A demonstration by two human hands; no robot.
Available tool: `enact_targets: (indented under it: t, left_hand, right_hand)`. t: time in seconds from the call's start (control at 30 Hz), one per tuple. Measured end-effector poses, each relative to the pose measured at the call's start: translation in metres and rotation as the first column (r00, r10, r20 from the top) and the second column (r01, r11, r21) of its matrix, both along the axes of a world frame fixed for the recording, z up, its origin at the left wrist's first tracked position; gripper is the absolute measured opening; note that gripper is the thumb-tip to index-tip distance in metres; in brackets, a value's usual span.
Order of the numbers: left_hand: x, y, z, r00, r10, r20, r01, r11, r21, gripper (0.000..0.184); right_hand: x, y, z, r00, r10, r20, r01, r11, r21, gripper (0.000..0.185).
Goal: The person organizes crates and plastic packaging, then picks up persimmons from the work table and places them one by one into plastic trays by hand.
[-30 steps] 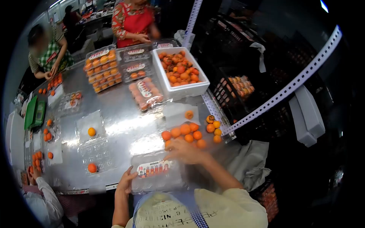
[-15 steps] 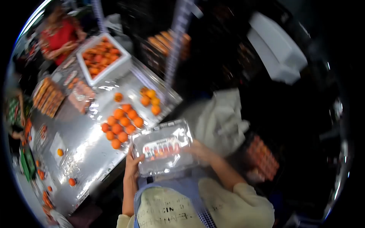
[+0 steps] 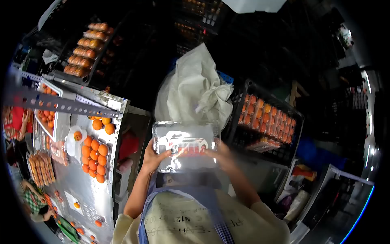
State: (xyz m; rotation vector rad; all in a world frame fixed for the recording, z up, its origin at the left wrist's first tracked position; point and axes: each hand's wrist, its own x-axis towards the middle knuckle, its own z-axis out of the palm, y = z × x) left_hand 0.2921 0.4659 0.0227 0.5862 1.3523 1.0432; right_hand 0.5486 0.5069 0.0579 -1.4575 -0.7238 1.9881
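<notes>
Two opposite edges of the clear plastic pack (image 3: 186, 146) are gripped by the left hand (image 3: 154, 159) and right hand (image 3: 223, 157), beyond the edge of the table (image 3: 91, 191); uneven thumb pressure could buckle it

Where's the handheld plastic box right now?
The plastic box is near the centre of the head view, held between left hand and right hand, just below the pale sack.

The box (image 3: 186, 147) is glossy plastic, the sack (image 3: 194, 87) matt, the table (image 3: 74, 175) shiny metal.
</notes>
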Motion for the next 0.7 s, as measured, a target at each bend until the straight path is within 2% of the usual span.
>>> enact_targets:
  t: [0.03, 0.1, 0.13, 0.23, 0.33, 0.37, 0.43, 0.5, 0.53, 0.6, 0.7]
  left_hand:
    - [0.000, 0.014, 0.000, 0.996, -0.081, -0.048, 0.082, 0.997, 0.006, 0.068]
    - [0.012, 0.043, 0.009, 0.984, -0.176, -0.022, 0.177, 0.983, 0.048, 0.066]
    - [0.016, 0.058, 0.011, 0.972, -0.234, 0.010, 0.234, 0.971, 0.040, 0.067]
    - [0.031, 0.097, 0.004, 0.918, -0.387, 0.085, 0.384, 0.922, 0.048, 0.070]
    - [0.051, 0.138, -0.001, 0.792, -0.607, 0.067, 0.598, 0.793, 0.115, 0.073]
    - [0.055, 0.148, -0.029, 0.773, -0.633, 0.051, 0.613, 0.765, 0.197, 0.072]
    - [0.073, 0.188, -0.037, 0.782, -0.595, 0.186, 0.581, 0.803, 0.129, 0.069]
    - [0.102, 0.231, -0.091, 0.904, -0.415, 0.106, 0.423, 0.903, -0.073, 0.065]
    - [0.114, 0.253, -0.112, 0.878, -0.458, -0.143, 0.448, 0.889, -0.095, 0.062]
    - [0.139, 0.291, -0.134, 0.661, -0.458, -0.594, 0.469, 0.871, -0.149, 0.058]
    - [0.166, 0.318, -0.119, 0.326, -0.653, -0.684, 0.531, 0.725, -0.439, 0.060]
  right_hand:
    - [0.001, -0.003, -0.001, 0.997, -0.074, 0.005, 0.074, 0.997, 0.038, 0.053]
    - [0.004, -0.009, -0.002, 0.974, -0.227, 0.017, 0.224, 0.967, 0.120, 0.053]
    - [0.011, -0.010, -0.011, 0.985, -0.175, 0.000, 0.174, 0.976, 0.133, 0.054]
    - [0.018, -0.013, -0.003, 0.939, -0.341, 0.036, 0.334, 0.934, 0.126, 0.056]
    - [0.027, -0.023, -0.006, 0.814, -0.542, 0.207, 0.498, 0.836, 0.229, 0.057]
    - [0.029, -0.024, -0.008, 0.768, -0.588, 0.253, 0.533, 0.806, 0.255, 0.057]
    - [0.033, -0.023, 0.000, 0.612, -0.737, 0.288, 0.638, 0.675, 0.371, 0.059]
    - [0.034, -0.023, 0.011, 0.405, -0.866, 0.294, 0.709, 0.501, 0.497, 0.061]
    - [0.036, -0.027, 0.011, 0.354, -0.896, 0.269, 0.733, 0.444, 0.514, 0.063]
    - [0.040, -0.035, 0.013, 0.251, -0.944, 0.212, 0.769, 0.328, 0.549, 0.067]
    - [0.027, -0.032, 0.023, 0.216, -0.961, 0.171, 0.744, 0.276, 0.609, 0.072]
